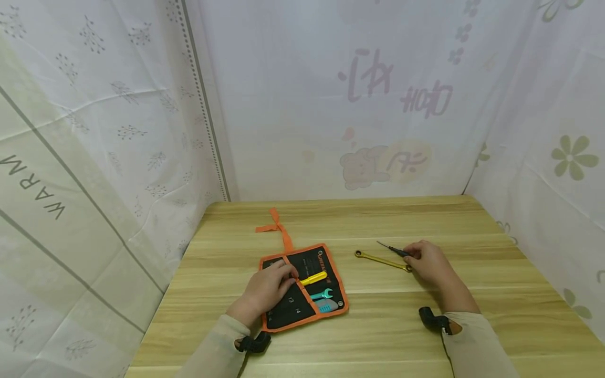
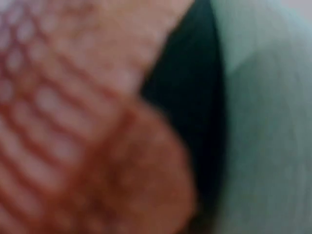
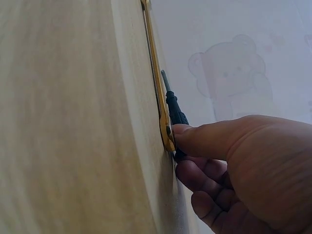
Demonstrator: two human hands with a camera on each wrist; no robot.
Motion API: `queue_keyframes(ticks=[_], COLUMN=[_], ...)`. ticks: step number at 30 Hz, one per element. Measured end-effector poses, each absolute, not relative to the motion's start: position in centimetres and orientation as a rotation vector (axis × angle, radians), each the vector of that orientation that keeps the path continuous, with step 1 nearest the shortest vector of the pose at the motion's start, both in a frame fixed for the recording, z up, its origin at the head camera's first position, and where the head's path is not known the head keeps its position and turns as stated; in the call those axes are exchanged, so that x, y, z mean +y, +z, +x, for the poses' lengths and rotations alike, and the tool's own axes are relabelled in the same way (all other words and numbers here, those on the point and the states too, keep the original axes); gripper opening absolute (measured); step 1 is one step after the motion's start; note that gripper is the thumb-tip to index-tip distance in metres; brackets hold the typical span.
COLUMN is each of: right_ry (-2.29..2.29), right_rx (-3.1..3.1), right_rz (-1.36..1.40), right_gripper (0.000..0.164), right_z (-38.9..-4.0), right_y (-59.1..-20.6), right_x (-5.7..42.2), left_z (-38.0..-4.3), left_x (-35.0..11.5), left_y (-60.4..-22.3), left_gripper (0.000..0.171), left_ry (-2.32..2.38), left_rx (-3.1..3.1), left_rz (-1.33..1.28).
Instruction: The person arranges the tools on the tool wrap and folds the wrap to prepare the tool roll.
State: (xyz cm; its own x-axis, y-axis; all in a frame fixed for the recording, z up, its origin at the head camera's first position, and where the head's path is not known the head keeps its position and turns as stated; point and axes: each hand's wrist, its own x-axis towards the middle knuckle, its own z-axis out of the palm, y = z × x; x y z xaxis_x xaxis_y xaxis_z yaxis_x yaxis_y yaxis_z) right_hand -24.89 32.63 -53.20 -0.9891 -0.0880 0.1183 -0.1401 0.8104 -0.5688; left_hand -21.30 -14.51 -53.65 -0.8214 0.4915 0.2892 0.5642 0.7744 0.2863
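A black tool pouch with orange trim (image 1: 302, 316) lies unrolled on the table. My left hand (image 1: 266, 289) rests on it, thumb and fingers pinching at the orange pocket edge. A yellow tool handle (image 1: 314, 278), a teal open-end wrench (image 1: 322, 294) and a grey-and-teal handle (image 1: 327, 305) stick out of its pockets. On the right, my right hand (image 1: 427, 263) pinches the dark handle of a small screwdriver (image 1: 399, 252), its shaft pointing away to the left. A gold ratchet wrench (image 1: 383, 260) lies just beside it. Skin and sleeve fill the blurred left wrist view.
The pouch's orange tie strap (image 1: 285, 237) trails toward the back of the wooden table (image 1: 359, 336). Printed curtains (image 1: 293, 105) hang behind the table and along both sides. Black straps (image 1: 432, 320) sit at both wrists.
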Motion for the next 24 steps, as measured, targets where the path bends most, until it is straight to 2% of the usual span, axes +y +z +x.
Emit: queue_keyframes(ticks=[24], right_ry=[0.974], right_rx=[-2.911], right_rz=[0.176], right_gripper=[0.018], right_z=[-24.60], right_y=[-52.60], right_x=[32.06], left_z=[-21.45], left_x=[-14.20], left_y=[-53.90], left_gripper=[0.010], left_ry=[-0.520], left_rx=[-2.732], left_rz=[-0.883])
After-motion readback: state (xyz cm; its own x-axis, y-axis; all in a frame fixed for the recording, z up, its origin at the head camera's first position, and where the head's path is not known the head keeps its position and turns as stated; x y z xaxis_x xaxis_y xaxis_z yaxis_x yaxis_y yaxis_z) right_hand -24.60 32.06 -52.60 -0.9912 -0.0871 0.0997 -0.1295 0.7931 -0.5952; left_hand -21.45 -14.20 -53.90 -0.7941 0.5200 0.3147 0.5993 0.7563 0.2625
